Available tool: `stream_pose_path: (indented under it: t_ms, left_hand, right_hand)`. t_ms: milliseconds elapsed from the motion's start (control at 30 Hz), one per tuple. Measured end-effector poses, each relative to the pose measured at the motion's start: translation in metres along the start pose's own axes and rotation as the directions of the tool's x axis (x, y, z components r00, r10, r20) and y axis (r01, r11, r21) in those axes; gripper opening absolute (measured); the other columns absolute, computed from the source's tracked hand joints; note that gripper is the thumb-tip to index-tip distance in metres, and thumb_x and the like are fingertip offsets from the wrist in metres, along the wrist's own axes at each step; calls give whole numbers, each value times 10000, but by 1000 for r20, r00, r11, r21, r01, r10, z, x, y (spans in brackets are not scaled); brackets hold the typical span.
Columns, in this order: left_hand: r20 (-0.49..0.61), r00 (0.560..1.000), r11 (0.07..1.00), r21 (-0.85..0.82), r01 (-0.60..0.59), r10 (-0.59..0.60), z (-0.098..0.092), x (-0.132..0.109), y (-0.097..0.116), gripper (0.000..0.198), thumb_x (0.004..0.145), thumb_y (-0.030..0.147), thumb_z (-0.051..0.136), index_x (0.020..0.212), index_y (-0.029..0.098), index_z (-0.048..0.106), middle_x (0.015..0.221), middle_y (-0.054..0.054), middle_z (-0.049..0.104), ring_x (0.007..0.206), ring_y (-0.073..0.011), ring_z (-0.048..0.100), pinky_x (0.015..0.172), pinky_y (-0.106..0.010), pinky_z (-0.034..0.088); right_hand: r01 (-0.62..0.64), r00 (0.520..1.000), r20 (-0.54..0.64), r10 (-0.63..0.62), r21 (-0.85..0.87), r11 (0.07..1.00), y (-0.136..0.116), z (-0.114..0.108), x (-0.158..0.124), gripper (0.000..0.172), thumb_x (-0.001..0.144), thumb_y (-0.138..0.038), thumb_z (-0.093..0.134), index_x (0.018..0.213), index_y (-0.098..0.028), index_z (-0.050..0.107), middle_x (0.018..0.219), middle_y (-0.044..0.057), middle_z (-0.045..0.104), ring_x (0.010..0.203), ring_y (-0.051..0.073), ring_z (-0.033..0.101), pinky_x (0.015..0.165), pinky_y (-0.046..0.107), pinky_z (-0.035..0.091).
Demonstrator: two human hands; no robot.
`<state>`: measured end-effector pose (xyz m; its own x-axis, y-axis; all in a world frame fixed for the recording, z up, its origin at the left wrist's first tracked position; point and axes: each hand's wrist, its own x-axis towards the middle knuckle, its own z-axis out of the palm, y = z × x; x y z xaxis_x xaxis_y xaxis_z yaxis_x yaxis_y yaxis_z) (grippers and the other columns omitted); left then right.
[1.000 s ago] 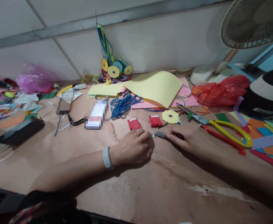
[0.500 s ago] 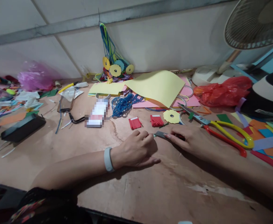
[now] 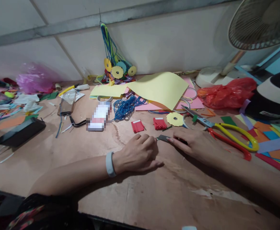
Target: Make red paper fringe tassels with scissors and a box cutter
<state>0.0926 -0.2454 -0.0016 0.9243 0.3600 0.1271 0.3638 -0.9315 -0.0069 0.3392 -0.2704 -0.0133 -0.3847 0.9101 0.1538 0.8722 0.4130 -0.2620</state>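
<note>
My left hand (image 3: 138, 152) rests on the wooden table with its fingers curled; what lies beneath them, if anything, is hidden. In my right hand (image 3: 192, 143) is a flat grey blade-like tool (image 3: 163, 138), its tip close to the left fingers, with a tiny pale bit at the tip. Just beyond the hands lie two red fringed paper pieces, one on the left (image 3: 137, 126) and one on the right (image 3: 159, 124). A yellow scalloped paper disc (image 3: 175, 119) is beside the right one.
Large scissors (image 3: 236, 134) lie right of my right hand, near coloured paper scraps (image 3: 274, 134). Further back are yellow sheets (image 3: 161, 88), blue cord (image 3: 124, 108), a phone (image 3: 98, 116), a red bag (image 3: 226, 94) and a fan (image 3: 262, 25). A black case (image 3: 22, 131) sits left.
The view has shifted very slightly. Both hands keep nearly the same pose, with the tool still in my right hand.
</note>
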Motion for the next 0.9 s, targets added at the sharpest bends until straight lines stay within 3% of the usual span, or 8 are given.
stream_pose_path:
  t_ms: [500, 900]
  left_hand:
    - [-10, 1000, 1000, -20, -12, 11, -2, 1, -4, 493, 976, 538, 360, 985, 128, 634, 997, -126, 611, 865, -238, 532, 769, -395, 474]
    - [-28, 999, 1000, -15, -21, 20, -1, 2, -5, 513, 961, 567, 385, 1003, 117, 627, 990, -129, 614, 857, -231, 540, 769, -379, 475]
  right_hand:
    - [-66, 996, 68, 64, 30, 997, -4, -6, 1, 448, 1017, -505, 346, 887, -191, 639, 1037, 87, 692, 796, 195, 617, 653, 309, 400]
    - [-73, 997, 39, 72, 34, 997, -5, -9, -1, 432, 1013, -489, 368, 855, -193, 639, 938, 69, 697, 754, 186, 615, 618, 286, 384]
